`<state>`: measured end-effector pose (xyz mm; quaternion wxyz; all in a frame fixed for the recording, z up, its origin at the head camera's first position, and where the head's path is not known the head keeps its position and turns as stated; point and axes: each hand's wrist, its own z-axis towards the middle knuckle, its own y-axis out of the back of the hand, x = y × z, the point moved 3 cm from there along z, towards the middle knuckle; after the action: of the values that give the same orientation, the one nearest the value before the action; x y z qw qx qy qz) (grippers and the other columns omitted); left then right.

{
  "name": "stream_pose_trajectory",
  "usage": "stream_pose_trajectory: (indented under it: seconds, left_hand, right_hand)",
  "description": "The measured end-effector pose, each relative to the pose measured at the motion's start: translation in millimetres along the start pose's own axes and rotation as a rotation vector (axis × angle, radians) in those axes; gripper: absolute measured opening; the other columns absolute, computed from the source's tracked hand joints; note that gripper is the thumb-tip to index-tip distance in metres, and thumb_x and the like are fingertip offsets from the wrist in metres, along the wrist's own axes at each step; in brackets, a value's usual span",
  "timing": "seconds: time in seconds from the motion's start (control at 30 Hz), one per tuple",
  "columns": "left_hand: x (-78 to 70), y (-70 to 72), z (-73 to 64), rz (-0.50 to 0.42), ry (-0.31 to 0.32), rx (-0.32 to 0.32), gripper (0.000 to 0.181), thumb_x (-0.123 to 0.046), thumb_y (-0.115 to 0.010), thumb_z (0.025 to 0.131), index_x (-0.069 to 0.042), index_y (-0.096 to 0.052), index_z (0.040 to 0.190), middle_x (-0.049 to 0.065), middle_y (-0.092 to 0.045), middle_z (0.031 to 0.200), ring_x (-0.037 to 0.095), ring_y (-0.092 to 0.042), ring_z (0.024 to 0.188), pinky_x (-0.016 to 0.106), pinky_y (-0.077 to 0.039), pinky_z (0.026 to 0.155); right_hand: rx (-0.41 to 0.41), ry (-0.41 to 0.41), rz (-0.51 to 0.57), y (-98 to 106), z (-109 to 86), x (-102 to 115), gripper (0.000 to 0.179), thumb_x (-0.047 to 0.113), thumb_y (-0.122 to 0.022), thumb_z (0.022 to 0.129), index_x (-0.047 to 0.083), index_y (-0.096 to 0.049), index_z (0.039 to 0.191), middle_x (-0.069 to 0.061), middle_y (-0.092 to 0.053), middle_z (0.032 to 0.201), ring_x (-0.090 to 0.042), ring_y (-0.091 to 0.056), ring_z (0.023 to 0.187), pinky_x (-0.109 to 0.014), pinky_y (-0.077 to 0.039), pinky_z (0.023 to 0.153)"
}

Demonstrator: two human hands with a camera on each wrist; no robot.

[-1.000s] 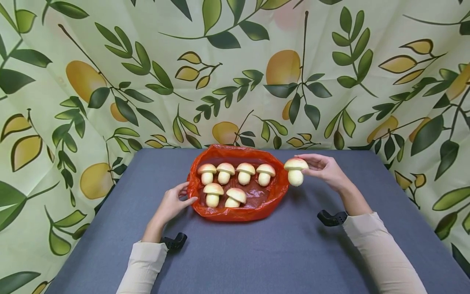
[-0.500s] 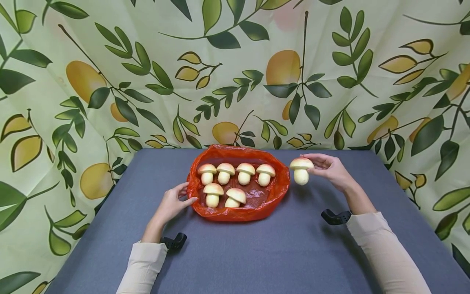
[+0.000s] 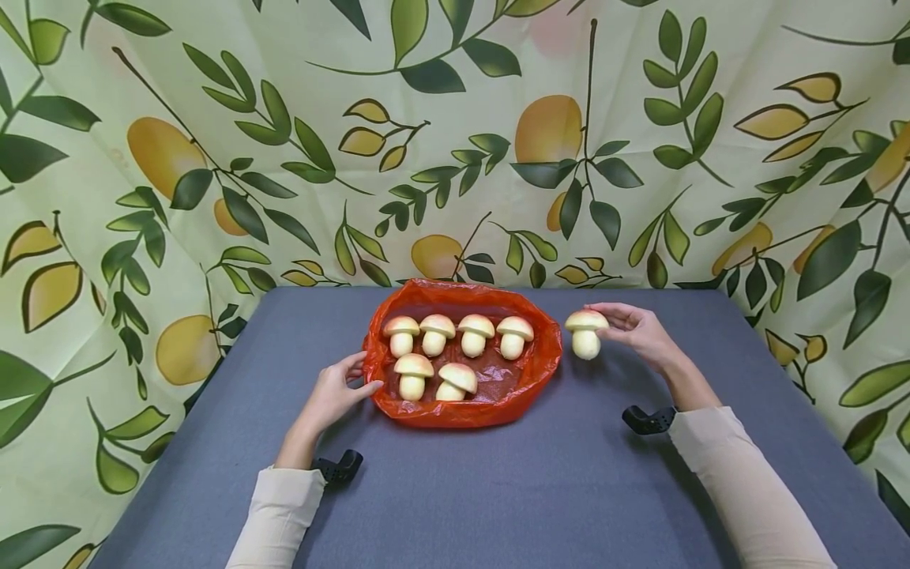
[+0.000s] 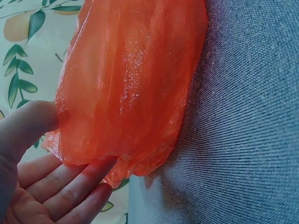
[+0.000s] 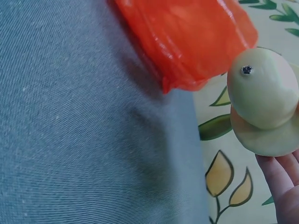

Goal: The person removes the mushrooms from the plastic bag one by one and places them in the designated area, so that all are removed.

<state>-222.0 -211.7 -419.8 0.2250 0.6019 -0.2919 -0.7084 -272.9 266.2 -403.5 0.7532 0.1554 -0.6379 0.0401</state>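
A red plastic bag [image 3: 515, 405] lies with its mouth spread wide. Inside it are several toy mushrooms [image 3: 412, 378] with pale stems and pink-tinted caps, in a back row and a shorter front row. My left hand [image 3: 340, 395] holds the bag's left rim, thumb and fingers at its edge; the left wrist view shows the fingers [image 4: 74, 191] under the bag's wall. Just right of the bag, my right hand [image 3: 636, 330] grips another toy mushroom [image 3: 586, 341] by its cap, stem down. In the right wrist view this mushroom's rounded stem [image 5: 261, 91] has a small dark mark.
A blue-grey cloth [image 3: 455, 498] covers the table under the bag. Behind and at the sides hangs a curtain [image 3: 455, 158] printed with leaves and fruit. Black wrist-worn devices [image 3: 648, 420] show below each hand.
My right hand has carried its toy mushroom a little to the right, away from the bag's rim, and has slowed almost to a stop. The left hand and bag stay put.
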Motion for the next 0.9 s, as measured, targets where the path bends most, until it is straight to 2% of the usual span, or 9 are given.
stream_pose_trajectory:
  seconds: [0.23, 0.3, 0.53, 0.67, 0.9]
  left_hand:
    - [0.1, -0.3, 0.2, 0.005, -0.002, -0.003, 0.059, -0.013, -0.074, 0.084, 0.009, -0.05, 0.133, 0.028, -0.067, 0.112, 0.041, -0.066, 0.106, 0.05, -0.054, 0.095]
    - [0.0, -0.2, 0.2, 0.006, -0.005, -0.003, 0.059, -0.013, -0.074, 0.084, 0.009, -0.05, 0.133, 0.028, -0.067, 0.112, 0.041, -0.066, 0.106, 0.05, -0.054, 0.094]
    - [-0.4, -0.6, 0.6, 0.003, -0.008, -0.004, 0.059, -0.013, -0.074, 0.083, 0.009, -0.051, 0.133, 0.028, -0.068, 0.111, 0.041, -0.066, 0.105, 0.05, -0.054, 0.093]
    - [-0.3, -0.5, 0.1, 0.003, -0.015, -0.008, 0.058, -0.013, -0.074, 0.083, 0.009, -0.051, 0.132, 0.028, -0.068, 0.11, 0.041, -0.066, 0.104, 0.05, -0.054, 0.093]
    - [0.2, -0.2, -0.4, 0.015, -0.002, -0.007, 0.058, -0.014, -0.074, 0.084, 0.008, -0.051, 0.132, 0.027, -0.068, 0.111, 0.041, -0.066, 0.105, 0.05, -0.054, 0.094]
  right_hand:
    - [-0.015, -0.034, 0.0, 5, 1.4, -16, 0.037, 0.009, -0.07, 0.087, 0.017, -0.064, 0.122, 0.028, -0.068, 0.11, 0.013, -0.063, 0.1, -0.006, -0.052, 0.083]
    - [-0.022, -0.036, 0.012, 6, 2.1, -19, 0.037, 0.009, -0.07, 0.087, 0.018, -0.064, 0.122, 0.028, -0.068, 0.109, 0.013, -0.063, 0.1, -0.006, -0.051, 0.082]
    - [-0.021, -0.014, 0.053, 3, 5.8, -27, 0.042, -0.001, -0.065, 0.088, -0.003, -0.056, 0.129, 0.027, -0.067, 0.109, 0.013, -0.062, 0.101, -0.005, -0.051, 0.083]
    - [-0.022, -0.021, 0.056, 3, 7.8, -32, 0.043, -0.002, -0.064, 0.088, -0.005, -0.055, 0.13, 0.028, -0.067, 0.108, 0.014, -0.062, 0.101, -0.004, -0.05, 0.083]
    - [-0.045, -0.063, -0.021, 8, 10.2, -43, 0.047, 0.003, -0.064, 0.089, -0.007, -0.051, 0.133, 0.034, -0.064, 0.106, 0.018, -0.059, 0.099, -0.002, -0.048, 0.082]
